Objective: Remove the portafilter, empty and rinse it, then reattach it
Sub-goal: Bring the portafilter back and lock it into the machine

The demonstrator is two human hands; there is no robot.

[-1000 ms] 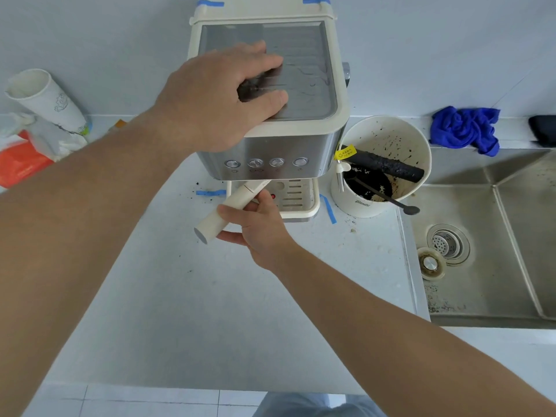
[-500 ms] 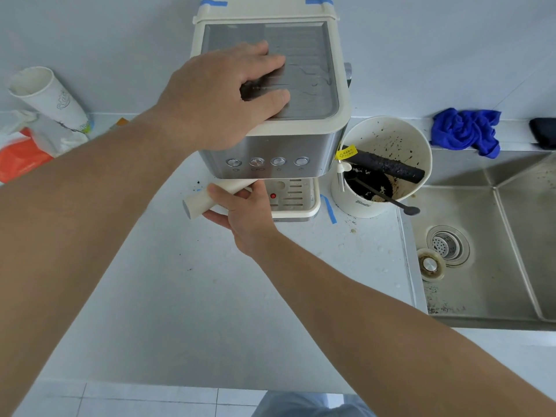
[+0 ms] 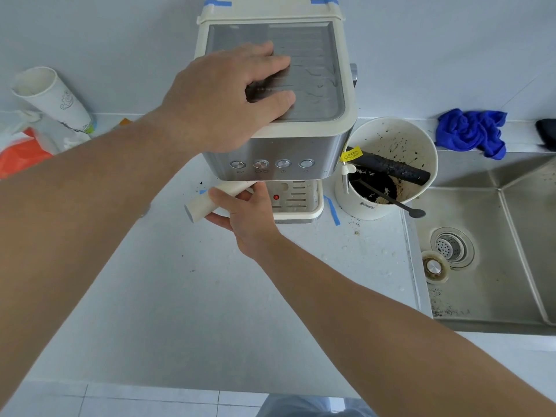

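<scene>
left hand (image 3: 222,94) presses flat on the espresso machine (image 3: 288,152) top while right hand (image 3: 243,212) fingers grasp the portafilter (image 3: 210,200) handle.

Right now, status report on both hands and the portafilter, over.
Left hand flat on the espresso machine top. Right hand grips portafilter handle, which points left; its head is hidden under the machine. Knock bucket beside it, nothing blocking.

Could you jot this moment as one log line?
left hand braces espresso machine | right hand grips portafilter handle | knock bin beside
</scene>
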